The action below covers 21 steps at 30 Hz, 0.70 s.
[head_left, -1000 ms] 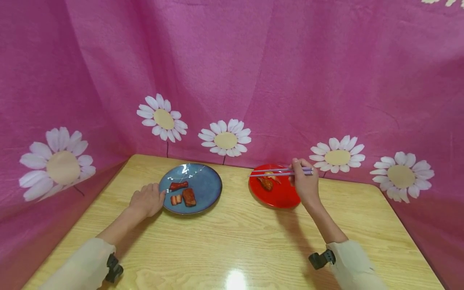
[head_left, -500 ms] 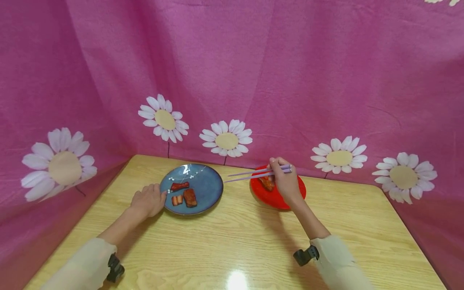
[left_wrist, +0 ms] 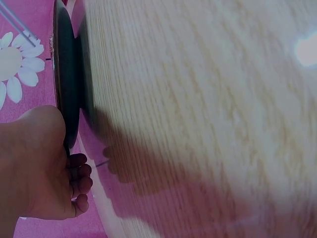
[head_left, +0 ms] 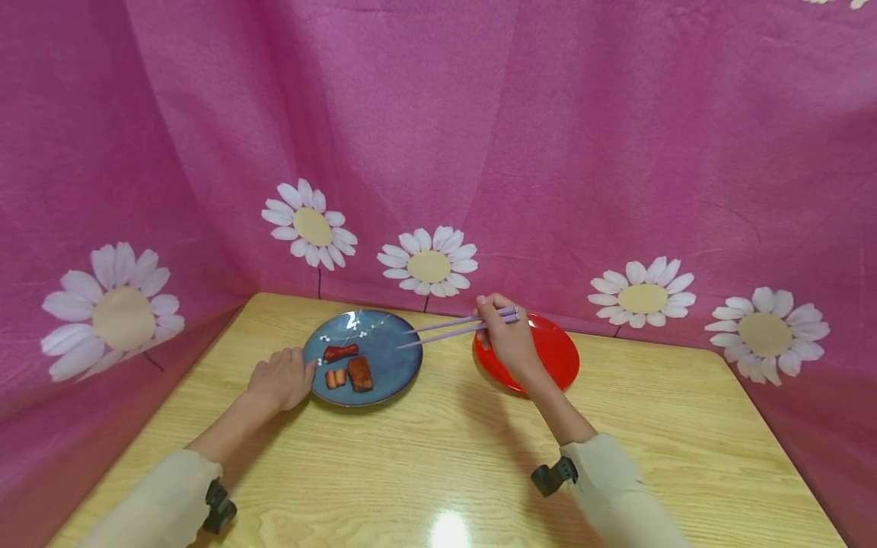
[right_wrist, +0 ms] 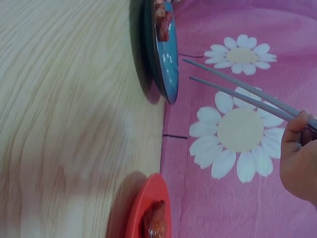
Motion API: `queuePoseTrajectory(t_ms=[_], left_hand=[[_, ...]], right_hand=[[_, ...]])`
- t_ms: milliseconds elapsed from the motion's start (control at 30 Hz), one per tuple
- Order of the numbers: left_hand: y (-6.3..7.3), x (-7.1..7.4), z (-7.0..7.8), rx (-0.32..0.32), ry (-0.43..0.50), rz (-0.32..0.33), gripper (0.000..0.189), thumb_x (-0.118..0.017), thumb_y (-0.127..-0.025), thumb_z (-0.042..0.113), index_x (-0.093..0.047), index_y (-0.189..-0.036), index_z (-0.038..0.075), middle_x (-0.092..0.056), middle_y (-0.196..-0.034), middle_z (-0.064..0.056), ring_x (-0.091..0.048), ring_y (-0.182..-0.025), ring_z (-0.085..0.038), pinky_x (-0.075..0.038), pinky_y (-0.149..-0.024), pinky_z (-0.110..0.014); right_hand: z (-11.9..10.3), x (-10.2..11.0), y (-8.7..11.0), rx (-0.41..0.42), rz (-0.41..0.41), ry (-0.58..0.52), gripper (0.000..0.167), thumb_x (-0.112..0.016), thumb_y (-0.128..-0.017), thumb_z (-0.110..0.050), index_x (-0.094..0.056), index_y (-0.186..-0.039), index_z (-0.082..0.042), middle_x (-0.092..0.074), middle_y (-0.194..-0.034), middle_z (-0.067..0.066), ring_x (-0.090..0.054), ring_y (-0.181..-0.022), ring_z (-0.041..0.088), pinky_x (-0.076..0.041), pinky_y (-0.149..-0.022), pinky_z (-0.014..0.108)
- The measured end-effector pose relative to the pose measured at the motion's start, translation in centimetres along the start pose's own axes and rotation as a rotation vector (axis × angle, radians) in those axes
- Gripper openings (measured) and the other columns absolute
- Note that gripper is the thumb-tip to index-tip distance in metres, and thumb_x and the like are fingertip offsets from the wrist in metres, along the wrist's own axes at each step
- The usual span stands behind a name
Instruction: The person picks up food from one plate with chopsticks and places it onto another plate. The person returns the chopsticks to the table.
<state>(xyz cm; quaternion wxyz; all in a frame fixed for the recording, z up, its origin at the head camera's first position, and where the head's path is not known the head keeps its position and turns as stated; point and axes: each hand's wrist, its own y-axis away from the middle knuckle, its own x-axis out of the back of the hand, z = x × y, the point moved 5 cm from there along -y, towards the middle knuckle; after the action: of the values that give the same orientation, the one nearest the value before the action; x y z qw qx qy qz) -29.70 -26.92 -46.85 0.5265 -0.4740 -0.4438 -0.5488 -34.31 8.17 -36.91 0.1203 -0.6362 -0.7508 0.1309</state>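
Observation:
My right hand [head_left: 510, 346] grips a pair of light purple chopsticks [head_left: 445, 332]. Their tips, slightly spread with nothing between them, point left over the right part of a blue plate [head_left: 393, 369]. On that plate lie a red bone-shaped meat piece [head_left: 340, 352], a small striped piece [head_left: 335, 378] and a brown meat chunk [head_left: 359, 374]. At the plate's left rim, my left hand [head_left: 281, 378] holds on, thumb at the edge and fingers curled below in the left wrist view. A glazed brown meat piece [right_wrist: 156, 223] sits on the red plate [head_left: 558, 358], hidden behind my right hand in the head view.
Both plates stand toward the back of a wooden table [head_left: 411, 457], with a gap of bare wood between them. A pink curtain [head_left: 438, 137] with large white daisies rises right behind the table and along its sides.
My right hand has moved left with the chopsticks, from over the red plate until their tips are over the blue plate. The left hand and both plates keep their places.

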Motion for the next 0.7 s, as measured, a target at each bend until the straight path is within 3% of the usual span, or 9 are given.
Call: queuePoseTrajectory(t_ms=[300,500,700], left_hand=[[0.1,0.0,0.0,0.006,0.0,-0.013,0.036,-0.042,-0.104,0.027,-0.05,-0.099,-0.008,-0.05,-0.087,-0.016,-0.054,-0.087,-0.035,-0.045,-0.072,-0.053],[0.0,-0.1,-0.1,0.015,0.01,-0.008,0.037,-0.042,-0.104,0.027,-0.05,-0.102,-0.01,-0.051,-0.089,-0.017,-0.054,-0.089,-0.036,-0.046,-0.073,-0.053],[-0.1,-0.1,-0.1,0.014,0.006,-0.013,0.037,-0.042,-0.104,0.027,-0.05,-0.103,-0.009,-0.051,-0.089,-0.017,-0.054,-0.089,-0.036,-0.046,-0.074,-0.053]], right_hand=[[-0.4,-3.3,0.2,0.011,-0.029,-0.046,0.029,-0.056,-0.103,-0.01,-0.054,-0.087,0.015,-0.05,-0.058,0.008,-0.046,-0.049,0.012,-0.039,-0.046,0.021],[-2.7,-5.2,0.8,0.017,-0.069,0.027,0.027,-0.053,-0.103,-0.004,-0.055,-0.089,0.019,-0.051,-0.058,0.016,-0.046,-0.047,0.015,-0.042,-0.045,0.023],[-2.3,-6.7,0.7,0.033,-0.093,0.036,0.025,-0.054,-0.101,-0.001,-0.056,-0.084,0.016,-0.052,-0.057,0.019,-0.047,-0.046,0.017,-0.043,-0.045,0.024]])
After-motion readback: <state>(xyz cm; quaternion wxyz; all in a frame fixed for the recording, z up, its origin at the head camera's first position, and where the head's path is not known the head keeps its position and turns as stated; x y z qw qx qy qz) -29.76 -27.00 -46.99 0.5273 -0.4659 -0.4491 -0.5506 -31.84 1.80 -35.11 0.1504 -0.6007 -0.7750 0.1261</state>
